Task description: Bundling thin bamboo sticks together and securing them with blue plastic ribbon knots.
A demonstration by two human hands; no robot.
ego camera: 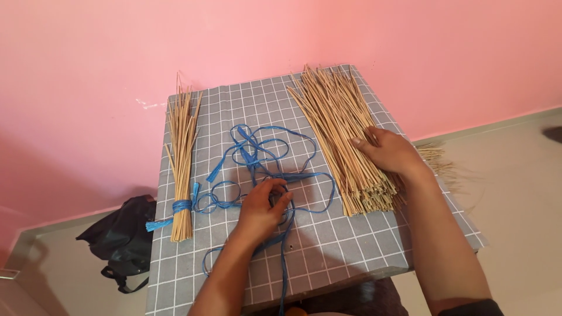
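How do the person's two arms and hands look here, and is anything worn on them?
Both hands are bare: the left hand and the right hand show no gloves, and I see no rings, watch or bracelets. The forearms are uncovered too. Only at the bottom edge, near the right elbow, the rim of a dark sleeve shows. The left arm leaves the picture before any sleeve appears.

Grey grid-patterned tablecloth (351,240) over table; tied stick bundle (182,152) at left; black bag (120,240) on floor; pink wall (88,70).

No packages, labels, signs or screens show anywhere in this view.
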